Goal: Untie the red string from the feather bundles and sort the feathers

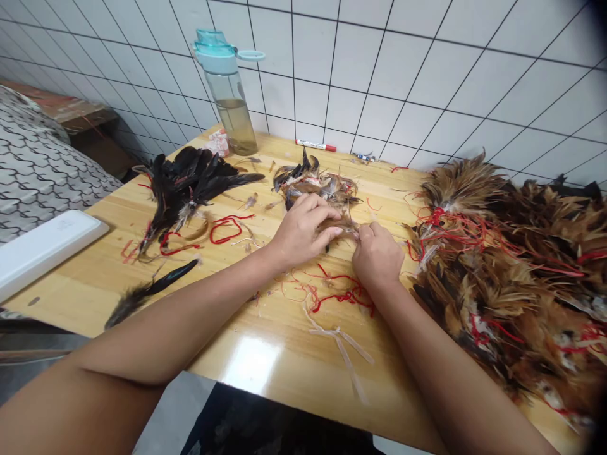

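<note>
Both hands meet over the middle of the wooden table [284,341]. My left hand [306,234] curls around a small brown feather bunch [337,223], thumb and fingers closing on it. Against the quill end of that bunch, my right hand [378,254] is closed in a fist with the thumb on top; its fingertips are hidden. Just behind them lies a loose pile of mixed feathers [327,184]. Tangled red thread [339,296] and a pale ribbon strip [348,360] lie on the tabletop nearer to me.
Tied brown feather bundles [493,284] heap up on the right. Black feathers [184,183] and a single dark feather [152,291] lie left. A water bottle [232,107] and red marker [315,145] stand or lie near the tiled wall [370,69]. A white device [52,249] is at the left edge.
</note>
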The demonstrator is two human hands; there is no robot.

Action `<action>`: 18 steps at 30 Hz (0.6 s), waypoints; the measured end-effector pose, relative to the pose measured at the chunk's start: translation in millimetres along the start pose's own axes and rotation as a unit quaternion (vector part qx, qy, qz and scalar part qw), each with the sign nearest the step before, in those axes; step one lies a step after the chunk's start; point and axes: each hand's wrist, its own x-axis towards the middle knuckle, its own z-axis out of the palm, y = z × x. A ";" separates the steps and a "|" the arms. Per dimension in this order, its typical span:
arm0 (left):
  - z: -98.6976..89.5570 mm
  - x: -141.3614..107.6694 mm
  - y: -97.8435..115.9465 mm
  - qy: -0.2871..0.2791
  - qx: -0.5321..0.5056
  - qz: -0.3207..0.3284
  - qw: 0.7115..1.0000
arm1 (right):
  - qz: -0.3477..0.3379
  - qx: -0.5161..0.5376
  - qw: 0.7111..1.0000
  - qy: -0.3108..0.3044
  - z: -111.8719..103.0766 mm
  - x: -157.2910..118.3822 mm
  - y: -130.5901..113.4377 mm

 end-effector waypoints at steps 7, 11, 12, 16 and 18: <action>-2.9 1.8 -4.5 0.023 -0.001 -0.022 0.999 | 0.018 0.022 0.999 -0.034 -2.8 -0.2 -2.6; -6.4 4.6 -10.6 0.048 -0.028 -0.082 0.995 | 0.049 0.080 0.995 -0.042 -0.9 2.2 -1.9; -7.3 5.3 -11.9 0.055 -0.035 -0.090 0.994 | 0.063 0.107 0.991 -0.048 1.0 3.6 -0.2; -11.2 6.9 -13.6 0.059 -0.045 -0.069 0.995 | 0.142 0.296 0.942 -0.073 15.2 12.0 12.7; -12.7 7.0 -12.3 0.049 -0.046 -0.047 0.997 | 0.161 0.421 0.891 -0.052 22.3 15.8 19.9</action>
